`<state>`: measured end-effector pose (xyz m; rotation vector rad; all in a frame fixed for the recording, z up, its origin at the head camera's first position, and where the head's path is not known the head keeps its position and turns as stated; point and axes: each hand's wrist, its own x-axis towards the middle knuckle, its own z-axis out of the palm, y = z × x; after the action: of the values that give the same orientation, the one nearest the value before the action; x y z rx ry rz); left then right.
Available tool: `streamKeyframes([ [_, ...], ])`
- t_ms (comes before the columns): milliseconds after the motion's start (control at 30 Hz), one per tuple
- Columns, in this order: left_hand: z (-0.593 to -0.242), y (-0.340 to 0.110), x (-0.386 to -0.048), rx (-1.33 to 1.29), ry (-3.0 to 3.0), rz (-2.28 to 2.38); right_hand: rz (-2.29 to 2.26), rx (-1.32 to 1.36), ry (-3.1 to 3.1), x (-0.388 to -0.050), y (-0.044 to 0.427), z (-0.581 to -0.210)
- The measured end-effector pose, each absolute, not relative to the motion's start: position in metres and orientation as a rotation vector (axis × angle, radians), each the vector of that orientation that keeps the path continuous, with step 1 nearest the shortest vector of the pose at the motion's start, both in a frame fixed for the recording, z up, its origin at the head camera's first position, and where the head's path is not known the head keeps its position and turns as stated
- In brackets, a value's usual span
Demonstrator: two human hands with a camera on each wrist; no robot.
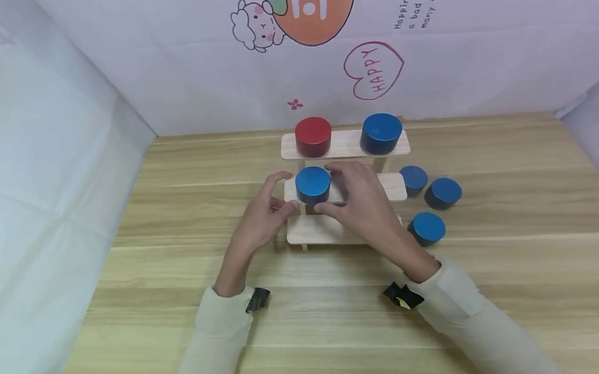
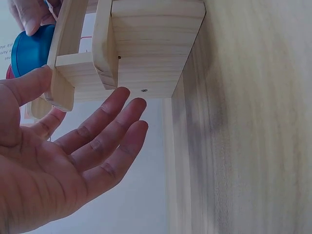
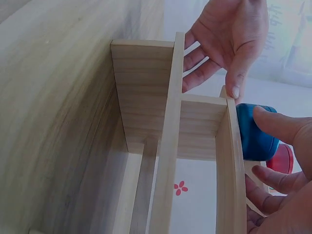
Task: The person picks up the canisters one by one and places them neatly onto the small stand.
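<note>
A round blue tin (image 1: pixel 313 184) stands at the left end of the middle tier of a wooden three-tier shelf (image 1: pixel 328 228). My right hand (image 1: pixel 364 200) holds the tin from the right, thumb at its front and index finger at its back; the right wrist view shows the thumb against the blue side. On the left, my left hand (image 1: pixel 260 221) is spread around the end of that tier. Its thumb tip touches or nearly touches the board's end in the left wrist view, while the other fingers (image 2: pixel 109 165) extend loosely below, holding nothing.
On the top tier stand a red tin (image 1: pixel 313 136) and another blue tin (image 1: pixel 381 133). Right of the shelf, three blue tins (image 1: pixel 428 228) sit on the wooden table (image 1: pixel 180 263). A printed white cloth (image 1: pixel 195 73) hangs behind, and white cloth also borders both sides.
</note>
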<state>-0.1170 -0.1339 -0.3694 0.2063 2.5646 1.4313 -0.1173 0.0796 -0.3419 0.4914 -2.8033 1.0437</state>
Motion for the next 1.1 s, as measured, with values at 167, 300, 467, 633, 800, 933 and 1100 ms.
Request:
streamKeyframes([
  [167,-0.370,-0.134,-0.117,0.198,2.558,1.444,1.052,0.484,-2.810,-0.115,0.087,-0.341],
  [300,-0.369,-0.134,-0.116,0.208,2.558,1.441,1.088,0.433,-2.824,-0.112,0.098,-0.338],
  [467,-0.370,-0.135,-0.117,0.216,2.567,1.429,1.080,0.402,-2.804,-0.109,0.113,-0.335],
  [633,-0.370,-0.135,-0.118,0.216,2.559,1.441,1.099,0.421,-2.741,-0.107,0.126,-0.336],
  [800,-0.370,-0.133,-0.119,0.224,2.555,1.448,1.132,0.404,-2.677,-0.102,0.141,-0.340],
  [933,-0.370,-0.133,-0.118,0.223,2.553,1.448,1.138,0.405,-2.607,-0.099,0.158,-0.342],
  [1100,-0.369,-0.134,-0.117,0.212,2.551,1.452,1.133,0.405,-2.578,-0.097,0.175,-0.344],
])
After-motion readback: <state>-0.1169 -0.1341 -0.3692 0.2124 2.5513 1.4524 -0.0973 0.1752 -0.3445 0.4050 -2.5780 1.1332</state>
